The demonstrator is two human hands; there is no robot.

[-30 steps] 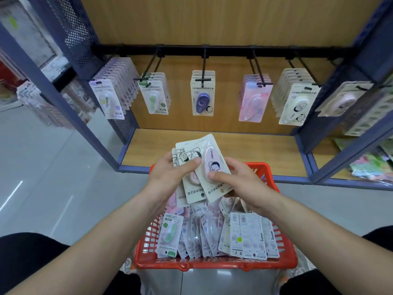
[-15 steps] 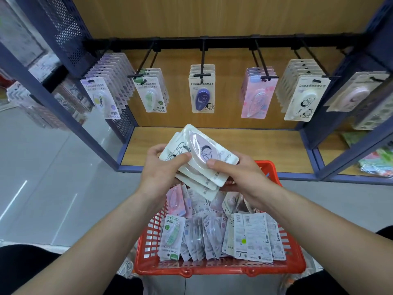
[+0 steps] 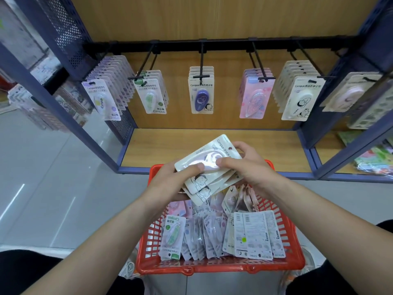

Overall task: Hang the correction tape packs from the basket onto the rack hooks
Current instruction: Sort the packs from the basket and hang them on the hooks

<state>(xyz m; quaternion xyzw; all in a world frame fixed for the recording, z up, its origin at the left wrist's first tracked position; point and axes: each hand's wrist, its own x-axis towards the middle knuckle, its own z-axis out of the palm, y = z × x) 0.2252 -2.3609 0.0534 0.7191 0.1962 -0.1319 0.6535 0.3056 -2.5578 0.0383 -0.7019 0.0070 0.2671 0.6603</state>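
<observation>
Sitting nearest, the red basket holds loose correction tape packs stood on edge in rows. A green pack faces up at its near left corner. White packs with barcoded backs are at the near right, with pale purple and pink ones between and behind.

Above the basket's far edge, both hands hold a stack of cream packs, fanned and tilted.
- Left hand: clamped on the stack's lower left end, thumb on top, other fingers hidden beneath.
- Right hand: pinching the top pack, thumb on the clear blister, fingers curled over the far edge.

Top pack: cream card with "Campus" print and a pale lilac dispenser under the blister. A small cartoon child is at the lower end, and the packs below show the same figure.

Beyond is the rack's black rail with every hook loaded. From the left hang purple-dot packs, green packs, dark purple packs, pink packs and cream cartoon packs. A wooden shelf lies beneath the hooks.
</observation>
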